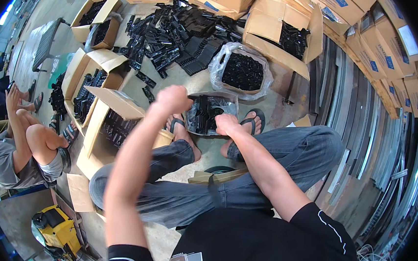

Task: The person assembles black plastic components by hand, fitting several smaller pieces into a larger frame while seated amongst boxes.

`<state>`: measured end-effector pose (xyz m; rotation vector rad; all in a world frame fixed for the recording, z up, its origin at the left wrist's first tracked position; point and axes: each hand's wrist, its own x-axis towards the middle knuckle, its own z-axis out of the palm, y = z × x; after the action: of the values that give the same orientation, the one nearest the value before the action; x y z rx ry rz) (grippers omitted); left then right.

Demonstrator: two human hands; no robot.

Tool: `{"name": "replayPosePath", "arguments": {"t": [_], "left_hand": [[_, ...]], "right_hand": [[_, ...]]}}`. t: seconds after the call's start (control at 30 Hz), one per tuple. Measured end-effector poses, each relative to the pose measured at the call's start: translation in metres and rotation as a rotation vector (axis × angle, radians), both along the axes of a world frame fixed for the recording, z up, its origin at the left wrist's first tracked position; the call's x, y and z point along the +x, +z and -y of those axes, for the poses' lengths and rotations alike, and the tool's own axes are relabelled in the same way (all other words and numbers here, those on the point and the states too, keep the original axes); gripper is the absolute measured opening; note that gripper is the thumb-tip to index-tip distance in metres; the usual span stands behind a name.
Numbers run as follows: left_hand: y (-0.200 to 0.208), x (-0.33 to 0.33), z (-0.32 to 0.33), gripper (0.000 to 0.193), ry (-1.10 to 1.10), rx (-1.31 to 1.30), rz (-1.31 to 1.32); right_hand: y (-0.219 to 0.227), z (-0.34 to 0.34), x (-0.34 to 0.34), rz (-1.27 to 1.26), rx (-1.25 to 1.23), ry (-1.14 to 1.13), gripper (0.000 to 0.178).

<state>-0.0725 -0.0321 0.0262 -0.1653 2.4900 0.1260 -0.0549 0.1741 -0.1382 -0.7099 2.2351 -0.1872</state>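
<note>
Between my feet sits a small open box (237, 104) lined with clear plastic and holding shiny black parts (202, 115). My left hand (173, 100) is raised over the box's left edge, closed and slightly blurred; what it grips is hidden. Low at the box's right side, my right hand (227, 124) has its fingers curled against a black part (214, 113). Just beyond the box stands a plastic-lined container (268, 79) filled with small black pieces.
A heap of black parts (162, 36) spreads over the floor ahead. Open cartons stand left (90, 135) and right (282, 58). Long metal bars (350, 114) lie to the right. Another person (12, 160) sits at the left, near a yellow machine (62, 230).
</note>
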Motion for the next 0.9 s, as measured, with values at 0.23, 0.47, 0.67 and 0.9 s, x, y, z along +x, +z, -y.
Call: {"name": "replayPosePath", "arguments": {"t": [0.23,0.47,0.67,0.9], "left_hand": [[-0.117,0.051,-0.056,0.043,0.353,0.106,0.038],[-0.095,0.056,-0.054,0.056,0.558,0.206,-0.021],[-0.106,0.06,-0.042,0.048,0.583,0.204,-0.027],[-0.11,0.061,-0.045,0.043,0.593,0.264,-0.042]], "right_hand": [[-0.001,-0.004,0.002,0.007,-0.092,-0.082,0.028],[-0.008,-0.001,-0.002,0.075,-0.06,-0.092,0.028],[-0.014,0.001,-0.004,0.132,-0.045,-0.113,0.031],[-0.017,-0.003,-0.004,0.077,-0.152,-0.181,0.029]]}}
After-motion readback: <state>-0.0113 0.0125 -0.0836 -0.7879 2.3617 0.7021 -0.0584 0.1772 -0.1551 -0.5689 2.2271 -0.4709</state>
